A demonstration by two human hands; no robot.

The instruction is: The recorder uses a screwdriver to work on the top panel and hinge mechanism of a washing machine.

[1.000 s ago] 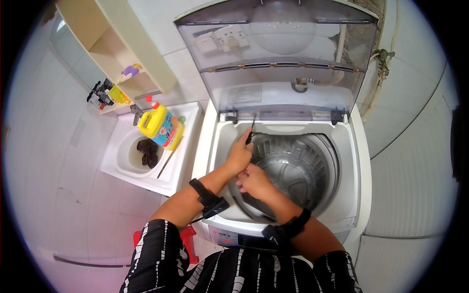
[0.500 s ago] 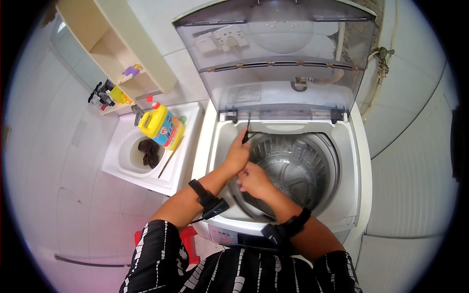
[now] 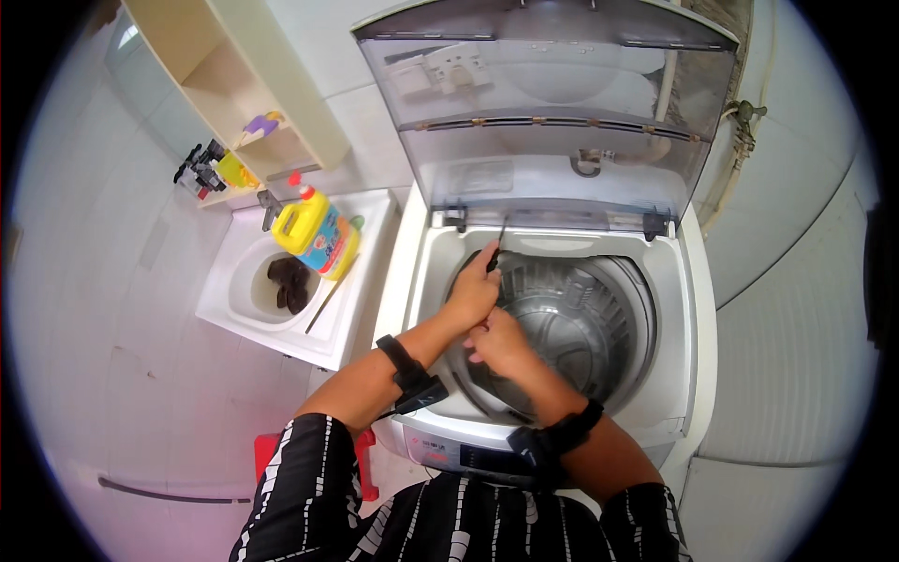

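Observation:
My left hand (image 3: 475, 290) is closed round the black handle of a thin tool (image 3: 493, 261) that looks like a screwdriver. Its slim dark shaft points up toward the lid hinge, above the left rim of the tub opening. Just below, my right hand (image 3: 503, 343) is curled beside the left wrist, over the tub's left side; whatever its fingers hold, if anything, is hidden. Both hands are over a top-loading washing machine (image 3: 679, 375) with its see-through lid (image 3: 552, 178) raised. Inside, the metal drum (image 3: 571, 328) shows no laundry.
At the left stands a white washbasin (image 3: 220, 295) with dark wet cloth (image 3: 290, 284) in it. A yellow detergent jug (image 3: 323, 239) and a thin stick (image 3: 323, 304) lie on its edge. A shelf cabinet (image 3: 281, 84) hangs above; a tap with a hose (image 3: 744, 117) is at right.
The whole view has shifted slightly, so the machine and basin sit a little further right. My hands keep nearly the same pose over the tub's left rim, with the tool still in the left.

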